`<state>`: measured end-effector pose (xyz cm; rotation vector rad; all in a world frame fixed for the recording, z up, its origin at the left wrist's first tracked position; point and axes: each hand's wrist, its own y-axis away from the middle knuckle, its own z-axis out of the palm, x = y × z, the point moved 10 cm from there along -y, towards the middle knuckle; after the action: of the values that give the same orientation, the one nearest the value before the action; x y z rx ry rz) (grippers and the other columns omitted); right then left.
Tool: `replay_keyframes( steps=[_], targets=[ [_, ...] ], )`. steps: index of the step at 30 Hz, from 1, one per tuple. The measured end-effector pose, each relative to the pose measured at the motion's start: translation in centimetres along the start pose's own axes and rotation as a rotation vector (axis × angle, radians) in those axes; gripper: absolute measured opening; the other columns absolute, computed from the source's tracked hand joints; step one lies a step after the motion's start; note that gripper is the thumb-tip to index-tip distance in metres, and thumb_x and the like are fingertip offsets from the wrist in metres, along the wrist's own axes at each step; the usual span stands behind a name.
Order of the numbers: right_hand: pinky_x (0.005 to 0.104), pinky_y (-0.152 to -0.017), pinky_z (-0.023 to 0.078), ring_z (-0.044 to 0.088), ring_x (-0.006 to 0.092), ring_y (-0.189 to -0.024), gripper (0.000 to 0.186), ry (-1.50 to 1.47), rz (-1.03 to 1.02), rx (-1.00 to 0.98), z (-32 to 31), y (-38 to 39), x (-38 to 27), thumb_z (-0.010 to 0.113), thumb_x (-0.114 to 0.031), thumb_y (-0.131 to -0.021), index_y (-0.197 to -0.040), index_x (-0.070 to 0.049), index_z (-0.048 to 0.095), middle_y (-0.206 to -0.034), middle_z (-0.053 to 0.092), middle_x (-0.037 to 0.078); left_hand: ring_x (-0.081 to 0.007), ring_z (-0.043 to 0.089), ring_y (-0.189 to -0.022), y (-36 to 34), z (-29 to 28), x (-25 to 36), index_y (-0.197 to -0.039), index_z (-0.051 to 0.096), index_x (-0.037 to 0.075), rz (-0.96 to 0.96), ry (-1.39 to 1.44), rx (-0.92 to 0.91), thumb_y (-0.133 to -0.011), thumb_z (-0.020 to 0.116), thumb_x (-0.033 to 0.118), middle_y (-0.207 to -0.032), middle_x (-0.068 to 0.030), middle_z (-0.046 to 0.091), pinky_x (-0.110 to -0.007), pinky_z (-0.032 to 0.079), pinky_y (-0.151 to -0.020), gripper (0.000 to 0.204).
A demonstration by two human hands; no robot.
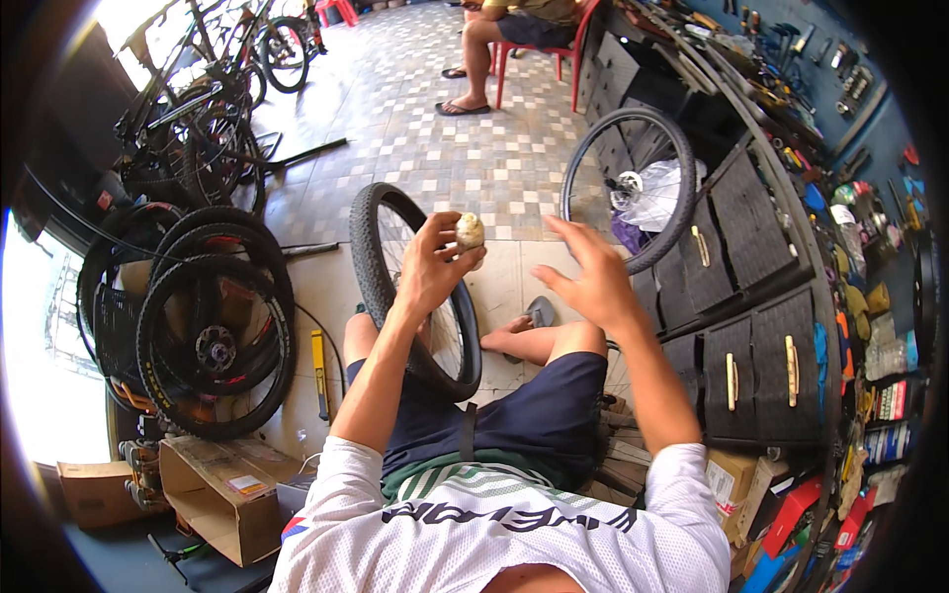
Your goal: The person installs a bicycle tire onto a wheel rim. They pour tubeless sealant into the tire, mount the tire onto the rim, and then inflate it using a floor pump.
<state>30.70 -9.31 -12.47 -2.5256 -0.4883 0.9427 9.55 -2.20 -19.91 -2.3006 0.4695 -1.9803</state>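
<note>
My left hand (432,259) grips a small pale, mottled, roundish object (469,233) in its fingers, just over the rim of a bicycle wheel with a knobby black tyre (373,233). That wheel stands tilted between my legs. My right hand (585,274) is raised to the right of the pale object, empty, with its fingers apart, in front of a second wheel.
Bicycles (198,119) and stacked wheels (252,385) line the left, above a cardboard box (222,494). A loose wheel (682,168) leans on dark drawers (741,227) at right, below a tool-covered bench and wall. A seated person (479,54) is on a red chair ahead.
</note>
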Motion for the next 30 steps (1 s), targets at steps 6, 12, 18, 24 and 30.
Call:
replay_keyframes(
  steps=[6, 12, 18, 24, 30],
  targets=[
    [0.0388, -0.087, 0.059, 0.072, 0.0290, -0.106, 0.058, -0.389, 0.068, 0.011, 12.7, -3.4, 0.7, 0.083, -0.014, -0.081, -0.134, -0.005, 0.061, -0.118, 0.073, 0.016, -0.0244, 0.063, -0.121, -0.7, -2.0, -0.8, -0.127, 0.058, 0.000, 0.003, -0.030, 0.042, -0.081, 0.085, 0.006, -0.126, -0.0118, 0.060, -0.039, 0.062, -0.092, 0.053],
    [0.0350, -0.082, 0.059, 0.075, 0.0239, -0.099, 0.052, -0.481, 0.176, 0.041, 16.5, -4.8, 2.7, 0.082, -0.013, -0.083, -0.130, -0.005, 0.062, -0.107, 0.076, 0.013, -0.0282, 0.060, -0.126, -2.7, -3.8, -3.1, -0.128, 0.065, 0.004, 0.009, -0.046, -0.035, -0.075, 0.092, 0.021, -0.130, -0.0134, 0.060, -0.043, 0.057, -0.099, 0.062],
    [0.0329, -0.085, 0.059, 0.073, 0.0181, -0.094, 0.046, -0.422, 0.287, -0.019, 21.0, -5.0, 7.3, 0.082, -0.013, -0.086, -0.126, 0.000, 0.063, -0.103, 0.076, 0.011, -0.0443, 0.035, -0.146, -0.2, -19.6, -10.7, -0.154, 0.036, -0.003, -0.162, -0.808, 0.490, -0.076, 0.090, 0.045, -0.155, -0.0320, 0.038, -0.052, 0.033, -0.120, 0.106],
    [0.0352, -0.086, 0.057, 0.073, 0.0228, -0.096, 0.049, -0.404, 0.461, -0.070, 31.2, -1.4, 18.2, 0.082, -0.020, -0.085, -0.126, -0.002, 0.062, -0.103, 0.076, 0.013, -0.0415, 0.053, -0.135, 0.3, -15.3, -19.0, -0.158, 0.018, -0.010, -0.461, -0.379, 0.247, -0.070, 0.092, 0.046, -0.145, -0.0361, 0.048, -0.043, 0.043, -0.113, 0.127],
    [0.0434, -0.086, 0.055, 0.072, 0.0367, -0.097, 0.049, -0.333, 0.600, -0.166, 40.7, 3.7, 25.8, 0.080, -0.026, -0.083, -0.123, -0.003, 0.062, -0.104, 0.074, 0.019, -0.0422, 0.056, -0.130, -3.0, -11.4, -15.8, -0.158, 0.016, -0.008, -0.480, -0.388, 0.192, -0.073, 0.081, 0.028, -0.142, -0.0355, 0.050, -0.043, 0.046, -0.109, 0.113]
  ],
)
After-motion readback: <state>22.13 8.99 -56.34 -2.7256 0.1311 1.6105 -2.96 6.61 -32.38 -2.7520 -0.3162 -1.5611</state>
